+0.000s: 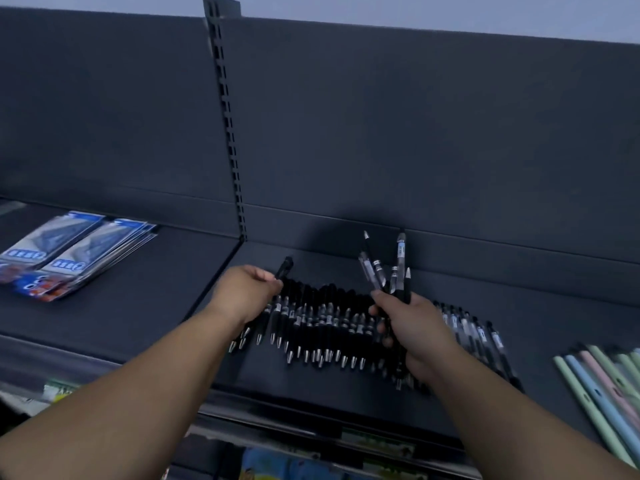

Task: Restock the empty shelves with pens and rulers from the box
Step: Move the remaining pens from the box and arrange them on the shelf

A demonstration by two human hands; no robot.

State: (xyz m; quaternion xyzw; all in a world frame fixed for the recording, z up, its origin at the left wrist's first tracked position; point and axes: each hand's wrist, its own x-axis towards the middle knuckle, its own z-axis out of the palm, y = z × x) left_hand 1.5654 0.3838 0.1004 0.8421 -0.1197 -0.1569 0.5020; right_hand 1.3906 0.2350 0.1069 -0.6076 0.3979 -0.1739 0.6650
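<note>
My left hand [247, 289] holds 1 black pen [285, 265] at the left end of the pen row [325, 317] on the shelf [485, 282]. My right hand [415, 327] grips a bunch of pens [401, 258], tips up. The row's pens lie front to back.

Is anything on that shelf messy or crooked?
A little. The black pens lie in a wavy row, tips not lined up, and the packets on the left are fanned out, not stacked square. The right hand holds a splayed bunch.
</note>
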